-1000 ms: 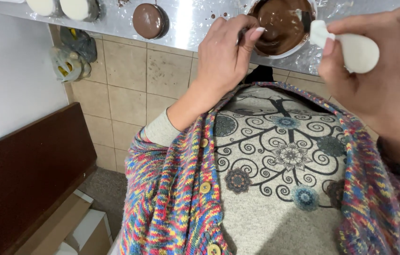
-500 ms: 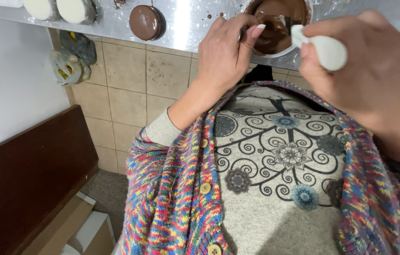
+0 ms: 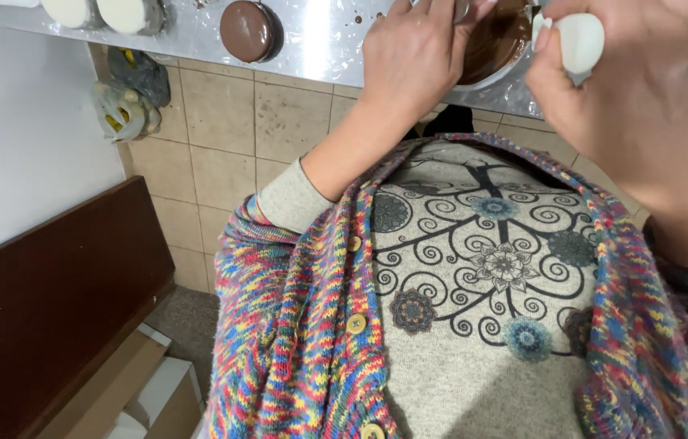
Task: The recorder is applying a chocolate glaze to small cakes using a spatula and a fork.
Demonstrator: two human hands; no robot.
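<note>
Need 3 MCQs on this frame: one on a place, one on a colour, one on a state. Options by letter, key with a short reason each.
1. Where is the left hand?
A. on the bowl rim
B. on the cardboard box
C. on the cardigan

2. What colour is the mix in the bowl?
A. white
B. brown
C. green

3. What state is the right hand in?
A. open and flat
B. closed around a white handle
C. resting on the counter

Key:
1 A: the fingers sit at the bowl's edge on the foil-covered counter.
2 B: the bowl's inside shows glossy brown.
3 B: the fingers wrap the white handle, held above the counter.
</note>
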